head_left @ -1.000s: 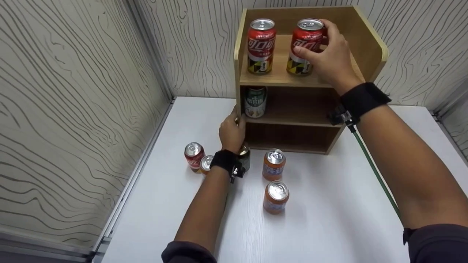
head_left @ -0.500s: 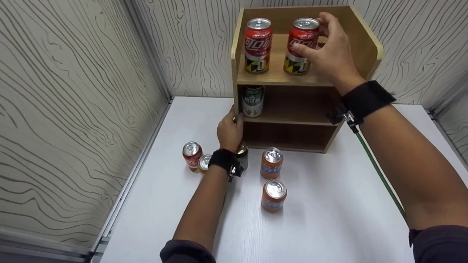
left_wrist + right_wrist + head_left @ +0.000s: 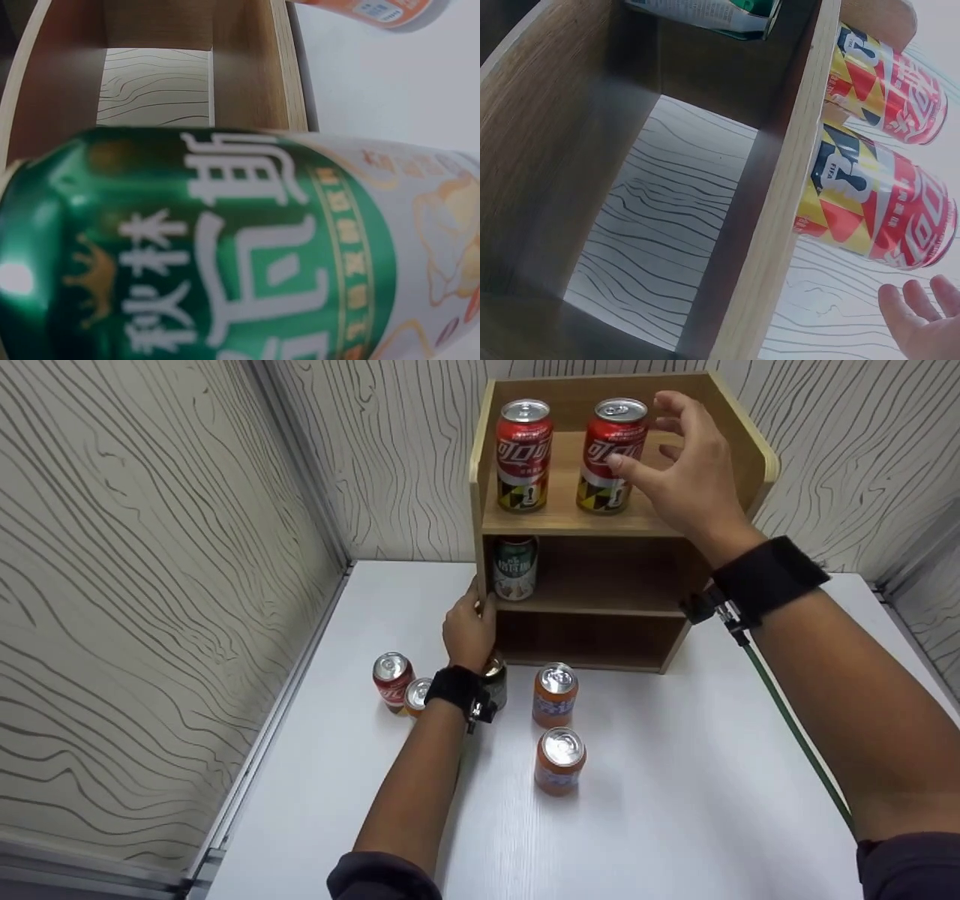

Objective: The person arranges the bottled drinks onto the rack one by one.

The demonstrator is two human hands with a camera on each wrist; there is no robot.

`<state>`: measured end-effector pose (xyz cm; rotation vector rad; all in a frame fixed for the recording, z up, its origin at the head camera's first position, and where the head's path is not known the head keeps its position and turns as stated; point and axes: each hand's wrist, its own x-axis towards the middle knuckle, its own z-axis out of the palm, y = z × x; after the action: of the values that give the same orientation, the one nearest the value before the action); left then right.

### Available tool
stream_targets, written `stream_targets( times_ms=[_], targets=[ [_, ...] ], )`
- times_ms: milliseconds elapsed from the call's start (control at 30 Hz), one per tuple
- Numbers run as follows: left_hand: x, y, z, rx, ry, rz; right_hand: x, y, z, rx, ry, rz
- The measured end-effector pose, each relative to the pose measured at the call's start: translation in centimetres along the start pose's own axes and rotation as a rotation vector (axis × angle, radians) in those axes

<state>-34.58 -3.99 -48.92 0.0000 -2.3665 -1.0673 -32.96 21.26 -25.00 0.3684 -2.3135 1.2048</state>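
On the top board of a small wooden shelf [image 3: 570, 523] stand two red cola cans, one at the left [image 3: 523, 465] and one nearer the middle [image 3: 611, 457]. Beside the latter is my right hand [image 3: 694, 472], fingers spread; the right wrist view shows a gap between fingertips [image 3: 891, 296] and can. My left hand [image 3: 469, 631] holds the shelf's left side panel, thumb at the front edge, other fingers partly hidden along the outside. A green and white can [image 3: 516, 568] stands on the middle board. Another green can [image 3: 202, 247] fills the left wrist view, close to that wrist.
On the white table [image 3: 660, 810], two orange cans [image 3: 555, 697] stand in front of the shelf. A red can [image 3: 392, 682] and a partly covered orange can [image 3: 417, 696] are left of my left wrist. A patterned wall [image 3: 405, 472] rises behind the shelf.
My right hand has let go of the cola can nearer the middle and moved slightly right, its fingers spreading. The left hand keeps its place on the shelf.
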Motion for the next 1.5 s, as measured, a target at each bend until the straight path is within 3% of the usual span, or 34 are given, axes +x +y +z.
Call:
stream_targets(
  times_ms=[633,1300,1500],
  targets=[
    [0.0,-0.4,-0.5,-0.026,-0.004,-0.029,-3.5,-1.3,-0.5,0.068,-0.025,-0.073],
    [0.1,0.0,-0.1,-0.045,0.014,0.018,-7.5,-0.2,-0.9,0.099,-0.055,-0.190],
    [0.0,-0.1,0.0,-0.047,0.009,0.001,-9.1,-0.1,-1.0,0.109,-0.048,-0.217]
  ],
)
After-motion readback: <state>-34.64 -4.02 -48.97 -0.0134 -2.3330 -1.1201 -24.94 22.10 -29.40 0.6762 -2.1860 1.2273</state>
